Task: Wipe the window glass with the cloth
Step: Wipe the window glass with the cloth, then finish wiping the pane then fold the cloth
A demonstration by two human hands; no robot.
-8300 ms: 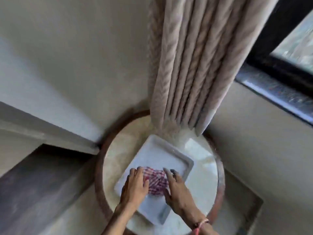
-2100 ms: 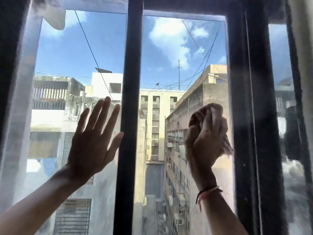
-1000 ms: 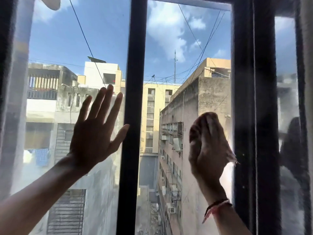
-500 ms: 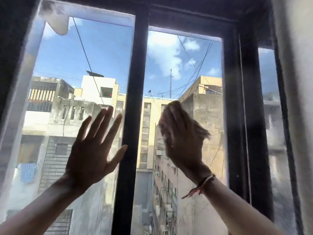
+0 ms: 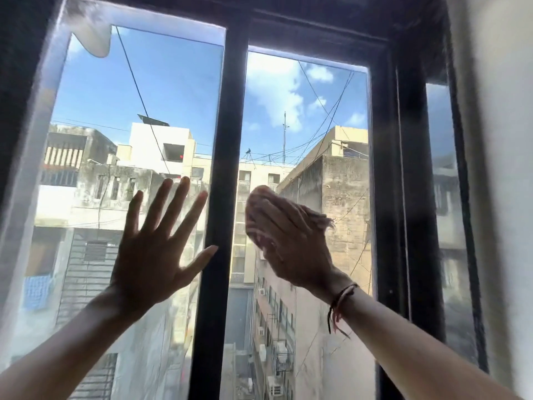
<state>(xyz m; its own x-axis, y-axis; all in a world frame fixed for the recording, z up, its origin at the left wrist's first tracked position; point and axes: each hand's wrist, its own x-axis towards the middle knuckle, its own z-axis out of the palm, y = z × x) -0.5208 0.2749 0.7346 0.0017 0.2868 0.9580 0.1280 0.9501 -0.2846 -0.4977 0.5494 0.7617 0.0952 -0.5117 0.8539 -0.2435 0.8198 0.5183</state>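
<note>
— Rooftops and sky fill the window glass (image 5: 305,111). Your hands?
— Your left hand (image 5: 150,255) is spread flat on it; your right hand (image 5: 291,243) presses the soft, limp cloth (image 5: 318,219), bunched under the palm.

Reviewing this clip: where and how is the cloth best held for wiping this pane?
Probably as now: the bunched middle of the cloth pinned under the flat right hand, coming from the room side, since the window glass stands upright and only frayed edges stick out.
</note>
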